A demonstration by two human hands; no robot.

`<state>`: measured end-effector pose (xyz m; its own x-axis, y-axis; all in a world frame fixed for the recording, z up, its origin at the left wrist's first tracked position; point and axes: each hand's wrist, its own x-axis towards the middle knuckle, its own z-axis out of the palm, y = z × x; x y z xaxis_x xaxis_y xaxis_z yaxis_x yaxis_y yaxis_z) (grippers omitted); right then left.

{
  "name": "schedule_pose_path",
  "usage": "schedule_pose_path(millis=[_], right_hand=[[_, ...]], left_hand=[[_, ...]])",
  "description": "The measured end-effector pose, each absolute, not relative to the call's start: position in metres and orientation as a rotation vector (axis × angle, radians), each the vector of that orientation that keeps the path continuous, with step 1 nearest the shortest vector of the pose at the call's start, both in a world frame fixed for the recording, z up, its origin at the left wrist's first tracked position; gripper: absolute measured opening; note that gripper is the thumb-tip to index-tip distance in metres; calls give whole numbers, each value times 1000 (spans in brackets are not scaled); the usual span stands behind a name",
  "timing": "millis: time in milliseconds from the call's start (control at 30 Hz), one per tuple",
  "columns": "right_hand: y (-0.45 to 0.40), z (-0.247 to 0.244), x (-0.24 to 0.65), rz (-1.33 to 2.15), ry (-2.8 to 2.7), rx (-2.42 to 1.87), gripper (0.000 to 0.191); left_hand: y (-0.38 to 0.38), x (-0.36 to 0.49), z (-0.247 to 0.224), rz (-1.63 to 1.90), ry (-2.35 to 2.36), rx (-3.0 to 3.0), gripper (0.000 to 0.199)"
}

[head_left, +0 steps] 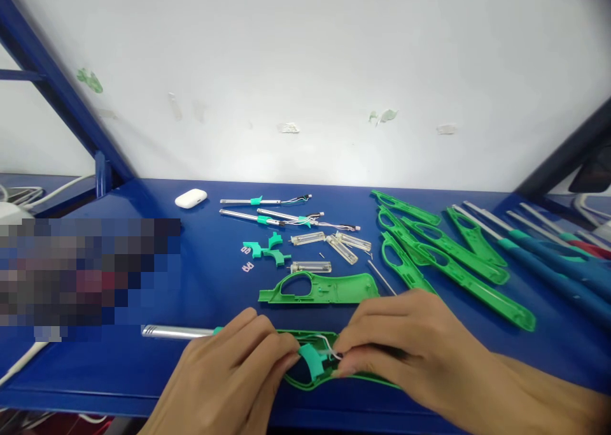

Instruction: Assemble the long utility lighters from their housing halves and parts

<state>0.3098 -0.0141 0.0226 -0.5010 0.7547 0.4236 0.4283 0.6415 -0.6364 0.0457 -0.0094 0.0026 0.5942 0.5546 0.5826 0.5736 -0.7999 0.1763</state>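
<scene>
A green lighter half-shell (pixel 305 386) lies open side up at the front of the bench, partly hidden under both hands. My left hand (pixel 229 371) is closed over its left part, fingertips pinching the edge of a teal trigger (pixel 312 362) in the shell's loop. From behind that hand a silver metal tube (pixel 176 332) sticks out to the left. My right hand (pixel 405 352) is closed, thumb and fingers pinching thin white and dark wires (pixel 326 341) beside the trigger. The ends of the wires are hidden by its fingers.
Behind the hands lie another green half-shell (pixel 348 292), clear fuel tanks (pixel 308 238), teal triggers (pixel 277 257) and wired metal tubes (pixel 251 218). More green shells (pixel 477 285) and blue-handled lighters (pixel 548 263) are at right. A white case (pixel 191 198) sits back left.
</scene>
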Motion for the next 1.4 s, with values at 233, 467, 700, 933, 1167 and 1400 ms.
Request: schedule_pose_path(millis=[233, 467, 700, 933, 1167, 1400], right_hand=[[-14, 20, 311, 458, -2231, -830, 22], [-17, 21, 312, 361, -2304, -877, 28], [-20, 22, 313, 130, -2400, -895, 41], [-19, 23, 314, 74, -2444, -878, 34], [-20, 22, 313, 28, -2429, -864, 33], [-20, 21, 314, 32, -2444, -872, 34]], left_hand=[[-11, 43, -2, -1020, -974, -2776, 27], [-10, 40, -4, -995, -988, -2869, 34], [-4, 37, 2, -893, -918, -2860, 42], [-4, 31, -6, -802, -973, -2824, 48], [-6, 37, -1, -944, -1011, -2776, 43], [-4, 31, -5, -858, -1032, -2820, 44]])
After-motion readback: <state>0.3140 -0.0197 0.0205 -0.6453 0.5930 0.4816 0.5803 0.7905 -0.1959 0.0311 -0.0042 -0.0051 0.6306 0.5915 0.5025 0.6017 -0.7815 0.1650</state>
